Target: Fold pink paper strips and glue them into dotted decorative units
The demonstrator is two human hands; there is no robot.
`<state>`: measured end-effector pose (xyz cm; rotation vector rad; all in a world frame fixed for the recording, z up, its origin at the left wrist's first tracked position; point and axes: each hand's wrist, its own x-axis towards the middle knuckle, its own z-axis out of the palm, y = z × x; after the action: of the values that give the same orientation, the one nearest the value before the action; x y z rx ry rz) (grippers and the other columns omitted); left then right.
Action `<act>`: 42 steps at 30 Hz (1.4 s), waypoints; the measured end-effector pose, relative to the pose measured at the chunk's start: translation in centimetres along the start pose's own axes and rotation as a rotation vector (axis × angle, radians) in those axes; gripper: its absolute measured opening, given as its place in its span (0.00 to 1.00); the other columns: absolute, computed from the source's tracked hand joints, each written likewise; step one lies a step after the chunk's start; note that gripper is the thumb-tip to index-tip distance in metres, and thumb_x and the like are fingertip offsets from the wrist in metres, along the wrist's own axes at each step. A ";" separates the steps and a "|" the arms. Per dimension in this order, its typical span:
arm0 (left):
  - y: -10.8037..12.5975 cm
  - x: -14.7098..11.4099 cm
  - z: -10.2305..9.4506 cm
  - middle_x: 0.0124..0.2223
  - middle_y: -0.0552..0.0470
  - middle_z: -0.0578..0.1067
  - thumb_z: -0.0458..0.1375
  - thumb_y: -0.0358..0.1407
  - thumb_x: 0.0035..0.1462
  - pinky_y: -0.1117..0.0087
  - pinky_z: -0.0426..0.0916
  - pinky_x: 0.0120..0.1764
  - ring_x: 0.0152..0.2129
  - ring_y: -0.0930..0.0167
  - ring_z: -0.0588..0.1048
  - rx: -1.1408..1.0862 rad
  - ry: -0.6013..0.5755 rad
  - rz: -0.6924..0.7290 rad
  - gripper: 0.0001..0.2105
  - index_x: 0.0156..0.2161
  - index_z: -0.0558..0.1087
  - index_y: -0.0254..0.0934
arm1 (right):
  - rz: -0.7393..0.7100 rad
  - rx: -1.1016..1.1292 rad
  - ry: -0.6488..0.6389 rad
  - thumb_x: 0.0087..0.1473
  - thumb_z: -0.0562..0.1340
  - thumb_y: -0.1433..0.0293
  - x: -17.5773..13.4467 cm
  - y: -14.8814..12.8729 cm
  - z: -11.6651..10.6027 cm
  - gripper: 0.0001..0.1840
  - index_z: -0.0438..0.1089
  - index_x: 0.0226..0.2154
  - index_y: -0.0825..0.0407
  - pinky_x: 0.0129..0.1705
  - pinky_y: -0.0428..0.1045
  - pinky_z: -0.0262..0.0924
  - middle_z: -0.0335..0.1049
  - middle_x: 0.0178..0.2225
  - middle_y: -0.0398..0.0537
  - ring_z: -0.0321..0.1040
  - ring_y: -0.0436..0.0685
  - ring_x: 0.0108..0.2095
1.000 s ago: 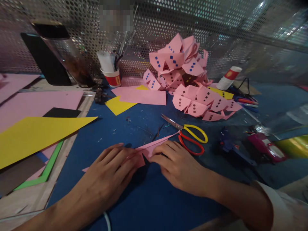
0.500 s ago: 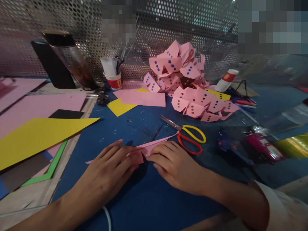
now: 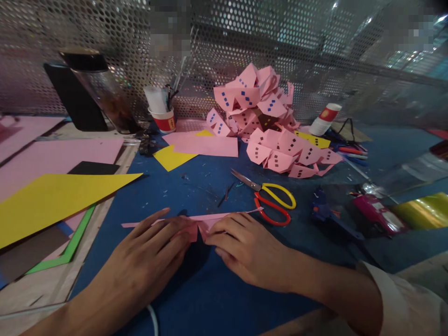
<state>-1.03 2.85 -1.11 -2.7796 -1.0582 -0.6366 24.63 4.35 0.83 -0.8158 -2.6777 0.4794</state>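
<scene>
A folded piece of pink paper (image 3: 207,225) with a long narrow strip lies on the blue tabletop between my hands. My left hand (image 3: 157,245) presses over its left part, fingers bent and close together, the thumb tucked below. At the other side my right hand (image 3: 247,245) pinches the paper near a notch in its lower edge. Fingers cover much of the paper. The strip's right tip reaches across the red handle of the scissors (image 3: 257,187), which have one yellow and one red handle and lie just beyond my right hand.
Behind stands a heap of folded pink paper shapes (image 3: 255,100) with dots. Coloured sheets, a yellow one (image 3: 52,200) on top, cover the left. A glue gun (image 3: 331,214) and a magenta object (image 3: 380,213) lie right. A paper cup (image 3: 164,120) and a tumbler (image 3: 105,93) stand at the back.
Both hands have shifted slightly left in view along with the whole scene. The pink strip now lies flatter, and more of its left end shows past my left hand.
</scene>
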 end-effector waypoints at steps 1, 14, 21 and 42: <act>0.0 -0.1 0.0 0.49 0.48 0.79 0.54 0.28 0.64 0.55 0.59 0.62 0.48 0.66 0.76 -0.001 -0.004 -0.002 0.09 0.46 0.74 0.37 | 0.001 -0.002 0.004 0.64 0.56 0.74 0.0 0.0 0.0 0.15 0.69 0.51 0.52 0.55 0.57 0.59 0.70 0.49 0.50 0.62 0.58 0.51; 0.0 -0.2 0.6 0.52 0.48 0.78 0.56 0.27 0.62 0.59 0.62 0.63 0.53 0.67 0.74 -0.088 0.014 -0.007 0.11 0.49 0.73 0.38 | 0.098 -0.106 0.051 0.67 0.54 0.72 -0.3 0.5 0.1 0.12 0.71 0.48 0.54 0.49 0.57 0.58 0.70 0.45 0.51 0.63 0.58 0.45; 0.6 0.3 0.5 0.50 0.47 0.79 0.55 0.25 0.61 0.57 0.60 0.64 0.51 0.68 0.74 -0.120 0.021 -0.026 0.11 0.47 0.73 0.36 | 0.069 -0.147 0.042 0.64 0.56 0.74 -0.2 0.4 0.2 0.11 0.71 0.47 0.54 0.47 0.56 0.56 0.69 0.45 0.52 0.62 0.59 0.45; 0.6 0.2 1.0 0.46 0.49 0.77 0.56 0.26 0.60 0.52 0.60 0.63 0.47 0.67 0.75 -0.237 0.014 -0.166 0.08 0.42 0.72 0.39 | 0.093 0.028 0.039 0.66 0.56 0.72 1.7 0.0 -0.1 0.08 0.71 0.42 0.52 0.48 0.53 0.56 0.70 0.44 0.48 0.64 0.55 0.45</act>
<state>-0.15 2.78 -1.93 -2.8979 -1.3006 -0.8519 23.31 5.32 1.27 -0.9346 -2.6002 0.5160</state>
